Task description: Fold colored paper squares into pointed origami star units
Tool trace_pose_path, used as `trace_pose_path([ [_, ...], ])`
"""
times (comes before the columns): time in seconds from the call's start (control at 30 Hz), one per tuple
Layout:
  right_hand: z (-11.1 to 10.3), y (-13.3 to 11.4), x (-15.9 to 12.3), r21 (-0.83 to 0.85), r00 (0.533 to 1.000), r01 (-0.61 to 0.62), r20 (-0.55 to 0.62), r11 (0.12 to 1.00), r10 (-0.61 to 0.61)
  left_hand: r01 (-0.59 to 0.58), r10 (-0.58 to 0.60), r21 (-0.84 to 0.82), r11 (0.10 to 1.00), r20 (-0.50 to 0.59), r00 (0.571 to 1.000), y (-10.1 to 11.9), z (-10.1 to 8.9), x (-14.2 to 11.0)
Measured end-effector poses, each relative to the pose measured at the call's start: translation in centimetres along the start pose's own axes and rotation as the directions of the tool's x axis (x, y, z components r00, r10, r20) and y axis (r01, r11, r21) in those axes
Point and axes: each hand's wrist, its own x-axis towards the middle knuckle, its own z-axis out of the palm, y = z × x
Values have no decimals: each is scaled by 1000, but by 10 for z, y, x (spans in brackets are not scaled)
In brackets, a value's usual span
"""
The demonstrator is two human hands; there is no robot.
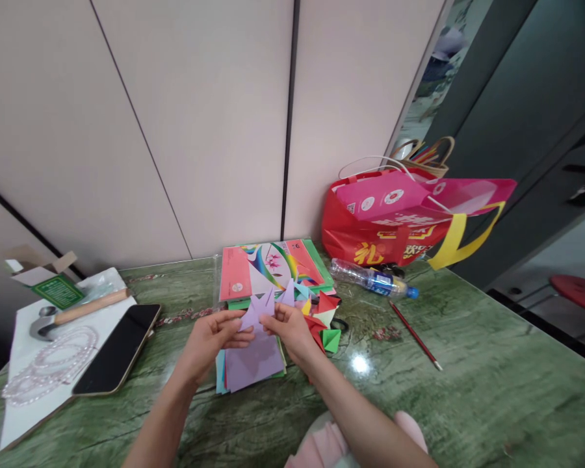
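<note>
A folded piece of purple paper (pixel 259 307) with pointed upper tips is held between my two hands. My left hand (pixel 220 333) pinches its left side, fingers closed on the edge. On the other side, my right hand (pixel 286 328) grips the paper with thumb and fingertips. Below them lies a stack of coloured paper squares (pixel 253 364), a purple sheet on top. Folded paper pieces in red, green and other colours (pixel 325 318) sit just right of my right hand. Behind is a pack of coloured paper (pixel 268 263) with a printed red cover.
On the left are a black phone (pixel 119 351), a wooden-handled tool (pixel 88 309), clear beads (pixel 53 364) and a green box (pixel 53 283). At right lie a plastic bottle (pixel 375 279) and a dark red pencil (pixel 415 335). A red bag (pixel 385 221) stands behind, against the wall panels.
</note>
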Motion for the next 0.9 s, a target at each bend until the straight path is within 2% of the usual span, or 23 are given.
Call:
trace_pose_path([
  [0.27,1,-3,-1,23,998,-30,-51,999,31,-35,36,42,999,-28,999,2,2,-1],
  [0.47,1,0,0,72,999,-45,-2,996,46,-108,107,96,990,9,994,-2,5,0],
  [0.63,3,1,-2,112,996,-66,70,991,58,-167,180,142,976,-84,980,-3,7,1],
  [0.9,3,3,-2,140,995,-63,89,988,51,-141,154,86,986,-170,973,-5,6,3],
])
